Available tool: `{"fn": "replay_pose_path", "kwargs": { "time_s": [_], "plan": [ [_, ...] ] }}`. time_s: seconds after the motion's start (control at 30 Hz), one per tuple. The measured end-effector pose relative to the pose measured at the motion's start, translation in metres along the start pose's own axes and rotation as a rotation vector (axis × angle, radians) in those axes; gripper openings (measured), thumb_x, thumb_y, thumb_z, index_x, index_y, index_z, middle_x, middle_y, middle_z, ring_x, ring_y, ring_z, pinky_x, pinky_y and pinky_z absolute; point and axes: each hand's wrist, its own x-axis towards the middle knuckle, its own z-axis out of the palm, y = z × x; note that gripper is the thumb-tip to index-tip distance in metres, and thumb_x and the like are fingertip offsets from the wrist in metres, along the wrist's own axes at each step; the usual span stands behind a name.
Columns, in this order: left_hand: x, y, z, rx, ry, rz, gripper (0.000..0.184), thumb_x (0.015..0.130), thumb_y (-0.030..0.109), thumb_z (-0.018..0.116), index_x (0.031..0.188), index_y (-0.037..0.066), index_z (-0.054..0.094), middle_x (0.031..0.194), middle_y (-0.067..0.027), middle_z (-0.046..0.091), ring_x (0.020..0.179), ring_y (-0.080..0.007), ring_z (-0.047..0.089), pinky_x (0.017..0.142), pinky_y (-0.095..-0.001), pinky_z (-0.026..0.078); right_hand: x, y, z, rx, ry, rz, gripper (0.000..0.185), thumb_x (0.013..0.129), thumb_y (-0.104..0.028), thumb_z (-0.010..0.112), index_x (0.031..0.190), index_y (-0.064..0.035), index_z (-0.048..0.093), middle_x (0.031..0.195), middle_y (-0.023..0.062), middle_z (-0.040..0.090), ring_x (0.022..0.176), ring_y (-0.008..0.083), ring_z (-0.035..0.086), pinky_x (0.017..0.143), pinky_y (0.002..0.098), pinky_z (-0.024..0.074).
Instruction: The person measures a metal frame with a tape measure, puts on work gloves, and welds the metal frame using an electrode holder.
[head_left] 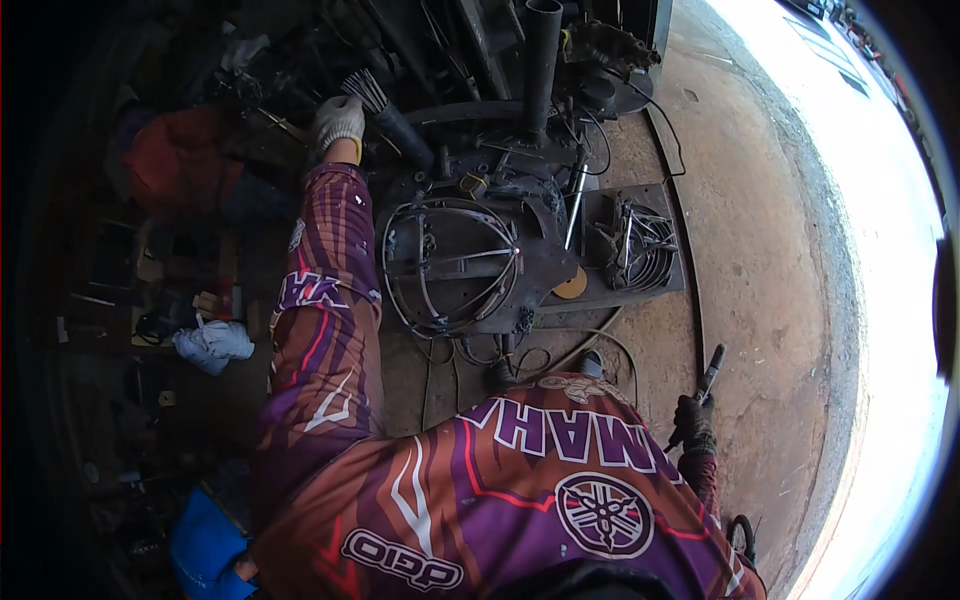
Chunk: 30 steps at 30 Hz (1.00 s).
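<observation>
In a white knit glove, my left hand (340, 122) reaches far forward to a bundle of thin welding rods (364, 90) standing in a dark metal tube (402, 138). Its fingers are curled in against the rods, and whatever they pinch is hidden. Low on the right, my right hand (692, 424) wears a dark glove and is wrapped round a welding electrode holder (711, 370) that points up and forward. Between the hands, a rounded frame of bent metal rods (452, 268) lies on the dark steel worktable (548, 232), with a small bright spot at one joint.
A coil of cable or wire (642, 250) lies on the table's right side, near a tan disc (571, 284). A vertical pipe (540, 70) rises at the back. Cables (590, 342) trail across the floor. One person in red (178, 165) and another in blue (208, 545) are at left.
</observation>
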Motion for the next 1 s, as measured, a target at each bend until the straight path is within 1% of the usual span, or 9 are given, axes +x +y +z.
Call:
{"fn": "replay_pose_path", "kwargs": {
  "time_s": [0.37,0.53,0.6,0.7,0.77,0.8,0.87,0.97,1.0],
  "plan": [
    [0.025,-0.011,0.019,0.055,-0.022,0.061,0.045,0.091,0.05,0.057,0.113,0.013,0.071,0.121,-0.0158,0.068,0.114,-0.0377,0.064,0.096,-0.0448,0.051,-0.007,0.0,0.015,-0.078,0.025,-0.046,0.042,0.076,-0.009,0.072,0.103,-0.0133,0.04,0.06,0.0021,0.049,0.043,0.0171,0.051,0.038,0.0329,0.0416],
    [0.018,-0.005,-0.001,0.235,0.073,0.153,0.058,0.095,0.064,0.043,0.124,0.021,0.069,0.129,-0.0126,0.066,0.121,-0.0361,0.061,0.099,-0.0474,0.05,-0.006,-0.005,0.007,-0.116,-0.053,-0.033,0.039,0.078,-0.008,0.071,0.103,-0.0134,0.041,0.062,0.0024,0.05,0.044,0.0172,0.051,0.038,0.0332,0.0426],
    [0.081,-0.033,0.013,0.31,0.139,0.224,0.067,0.092,0.071,0.04,0.127,0.022,0.068,0.139,-0.0129,0.059,0.129,-0.0381,0.054,0.107,-0.05,0.042,-0.011,-0.008,0.01,-0.023,-0.062,-0.051,0.038,0.079,-0.007,0.07,0.103,-0.0131,0.042,0.062,0.0025,0.05,0.045,0.0176,0.052,0.039,0.0334,0.0431],
    [0.021,0.009,-0.042,0.275,0.221,0.277,0.054,0.096,0.056,0.049,0.125,0.015,0.068,0.131,-0.0145,0.065,0.121,-0.0362,0.061,0.1,-0.0466,0.048,-0.007,-0.008,0.013,-0.05,-0.071,-0.034,0.037,0.079,-0.009,0.071,0.102,-0.013,0.042,0.062,0.0026,0.05,0.046,0.018,0.053,0.04,0.0337,0.044],
    [-0.022,0.04,-0.075,-0.316,0.037,0.067,0.052,0.097,0.048,0.057,0.136,0.015,0.062,0.157,-0.0175,0.038,0.15,-0.0244,0.029,0.119,-0.0357,0.027,-0.01,-0.013,0.017,-0.052,-0.084,-0.033,0.036,0.079,-0.01,0.072,0.1,-0.0127,0.043,0.062,0.0027,0.051,0.047,0.0181,0.053,0.04,0.0337,0.0442],
    [-0.007,0.034,-0.074,-0.311,0.036,0.068,0.052,0.097,0.048,0.057,0.136,0.015,0.062,0.157,-0.0175,0.038,0.15,-0.0244,0.029,0.119,-0.0357,0.027,-0.01,-0.016,0.019,-0.051,-0.096,-0.04,0.035,0.079,-0.011,0.072,0.099,-0.0124,0.043,0.062,0.0028,0.051,0.047,0.0181,0.054,0.041,0.0338,0.0445],
    [0.034,0.019,-0.072,-0.085,0.592,0.607,0.042,0.101,0.035,0.055,0.13,0.006,0.063,0.13,-0.016,0.065,0.121,-0.0278,0.061,0.102,-0.0423,0.046,-0.002,-0.014,0.022,-0.053,-0.111,-0.044,0.033,0.079,-0.011,0.072,0.097,-0.0121,0.044,0.063,0.0027,0.052,0.047,0.0179,0.054,0.041,0.0336,0.0444],
    [-0.001,0.05,-0.094,-0.612,0.421,0.499,0.035,0.103,0.032,0.051,0.118,0.003,0.065,0.112,-0.0094,0.069,0.099,-0.0229,0.067,0.091,-0.0407,0.052,-0.001,-0.019,0.031,-0.054,-0.119,-0.071,0.03,0.079,-0.012,0.072,0.093,-0.0118,0.045,0.063,0.0025,0.052,0.048,0.0175,0.054,0.042,0.0334,0.0438],
    [-0.001,0.056,-0.101,-0.604,0.419,0.498,0.035,0.103,0.032,0.051,0.118,0.003,0.065,0.112,-0.0094,0.069,0.099,-0.0229,0.067,0.091,-0.0407,0.052,-0.004,-0.023,0.033,-0.053,-0.112,-0.093,0.029,0.08,-0.012,0.072,0.091,-0.0118,0.045,0.063,0.0023,0.052,0.047,0.0171,0.053,0.041,0.0333,0.0434]
  ]
}}
